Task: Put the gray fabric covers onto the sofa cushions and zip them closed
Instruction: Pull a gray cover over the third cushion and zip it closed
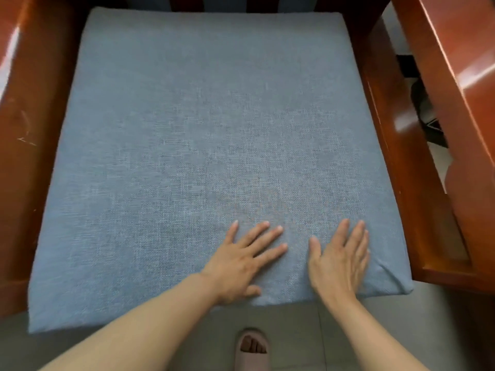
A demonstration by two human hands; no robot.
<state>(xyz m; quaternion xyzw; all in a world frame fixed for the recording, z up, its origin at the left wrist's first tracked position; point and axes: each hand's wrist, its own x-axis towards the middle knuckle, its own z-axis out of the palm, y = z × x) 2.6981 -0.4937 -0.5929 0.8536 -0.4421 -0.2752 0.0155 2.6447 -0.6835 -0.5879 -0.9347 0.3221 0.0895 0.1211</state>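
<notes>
Cover looks fully on; left hand and right hand press flat, fingers wide, at 5 o'clock; zipper unseen.

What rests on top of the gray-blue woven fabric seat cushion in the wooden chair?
Two bare hands lie flat near the front edge of the gray-blue woven fabric seat cushion: the left hand and the right hand, fingers straight. The fabric beneath their palms is hidden.

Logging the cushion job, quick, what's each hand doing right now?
Left hand: open, fingers spread flat on the covered cushion, holding nothing.
Right hand: open, fingers straight and flat on the cushion near its front right corner, holding nothing.
</notes>
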